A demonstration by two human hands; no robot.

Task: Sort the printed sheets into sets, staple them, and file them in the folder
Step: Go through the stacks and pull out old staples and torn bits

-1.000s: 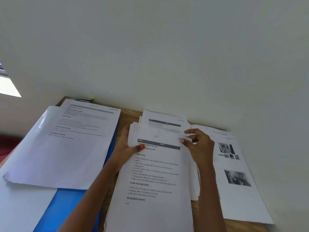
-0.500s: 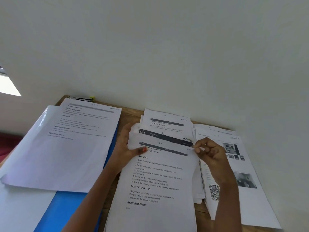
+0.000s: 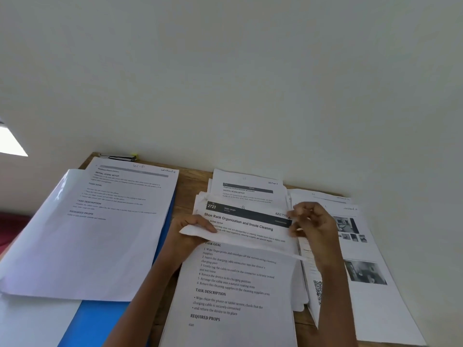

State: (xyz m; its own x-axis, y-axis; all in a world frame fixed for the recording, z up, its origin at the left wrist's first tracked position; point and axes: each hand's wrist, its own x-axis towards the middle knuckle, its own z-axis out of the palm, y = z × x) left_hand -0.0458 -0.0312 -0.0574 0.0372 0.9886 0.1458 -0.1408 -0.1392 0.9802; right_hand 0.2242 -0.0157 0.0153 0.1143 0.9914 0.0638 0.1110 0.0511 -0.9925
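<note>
- Pale, bare wall (image 3: 250,83) filled the upper frame behind a wooden desk (image 3: 193,179) spread with paperwork.
- At centre, a thick stack of printed sheets (image 3: 233,296) lay directly before the person, its visible text listing a task goal and required props.
- The left hand (image 3: 185,236) gripped the top sheet (image 3: 250,244) at its left side, thumb over the paper, with the sheet's upper part folded down toward the camera.
- Beneath the fold, a page headed "Shoe Rack Organization and Insole Cleaning" (image 3: 240,221), numbered 2723 on a dark band, stood exposed.
- The right hand (image 3: 313,226) sat with fingers curled at the right edge of that exposed page; whether it pinched any paper could not be made out.
- Behind the stack, a second pile (image 3: 248,186) rested against the wall side of the desk.
- To the left, a blue folder (image 3: 100,319) lay flat, mostly covered by a left pile of sheets (image 3: 105,234) with a glossy sheen at its left side.
- To the right, pages carrying black-and-white photographs (image 3: 363,246) were spread near the desk's edge, and a sheet bearing a QR code (image 3: 317,289) showed just beside the right forearm.
- A slim black object with a yellow tip (image 3: 117,157), possibly a pen, lay at the desk's far-left corner against the wall.
</note>
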